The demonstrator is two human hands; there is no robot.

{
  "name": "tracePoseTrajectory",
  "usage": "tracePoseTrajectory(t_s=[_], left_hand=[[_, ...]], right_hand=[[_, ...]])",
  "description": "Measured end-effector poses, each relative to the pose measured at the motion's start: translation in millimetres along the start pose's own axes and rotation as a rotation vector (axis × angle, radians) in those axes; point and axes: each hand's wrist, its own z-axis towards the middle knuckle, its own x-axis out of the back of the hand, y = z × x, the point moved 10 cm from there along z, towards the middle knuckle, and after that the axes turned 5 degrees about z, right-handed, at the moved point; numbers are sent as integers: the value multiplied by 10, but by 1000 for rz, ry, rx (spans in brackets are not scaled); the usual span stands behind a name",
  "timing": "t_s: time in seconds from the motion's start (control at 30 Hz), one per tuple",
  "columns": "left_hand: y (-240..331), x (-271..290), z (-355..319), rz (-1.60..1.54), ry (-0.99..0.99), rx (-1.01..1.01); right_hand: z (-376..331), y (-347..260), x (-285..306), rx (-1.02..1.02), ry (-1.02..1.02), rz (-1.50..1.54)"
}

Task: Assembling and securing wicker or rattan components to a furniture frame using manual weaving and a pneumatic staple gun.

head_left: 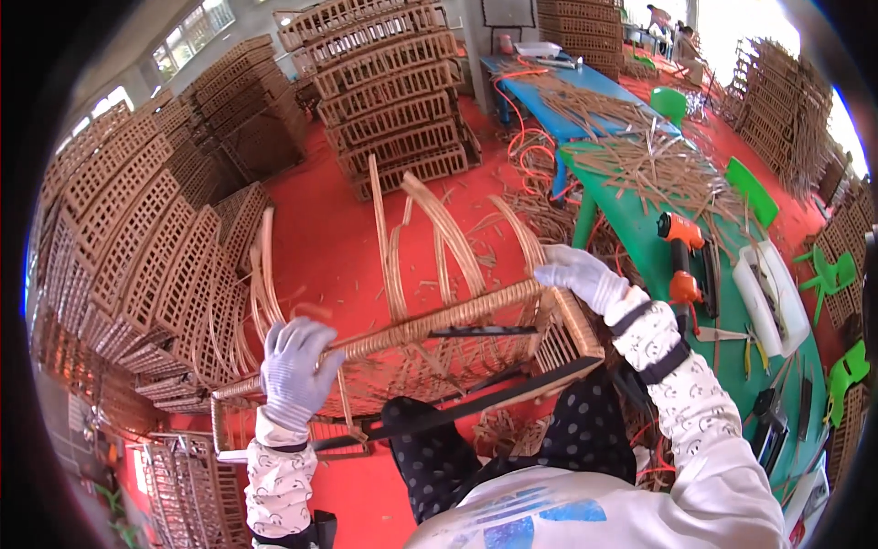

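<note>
While 2 hands (gloved) grip woven basket (430,352)

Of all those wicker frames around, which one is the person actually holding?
The half-woven frame across the person's lap: the left hand and right hand grip its top rim. Loose strips stick up from it; the others stand stacked.

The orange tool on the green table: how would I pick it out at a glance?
Find the long green table to the person's right, strewn with cane strips. Near its middle, just beyond the gloved right hand, stands the orange tool, shaped like a pistol. It is the only bright orange thing on the table, left of a white tray.
</note>
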Motion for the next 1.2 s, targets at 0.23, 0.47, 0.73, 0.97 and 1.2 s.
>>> tracePoseTrajectory(t_s=[0.23,0.47,0.73,0.97,1.2], left_hand=[[764,-525,890,-224,53,-87],[388,-1252,1010,-466,-44,129],[-519,-975,278,-368,-146,513],[635,-236,623,-554,88,118],[1644,-1017,739,-989,-491,108]], right_hand=[[95,138,-43,-9,137,114],[-129,-48,94,170,247,426],[-731,-271,285,287,176,478],[-1618,-759,240,536,118,33],[-2154,-629,15,427,-161,481]])
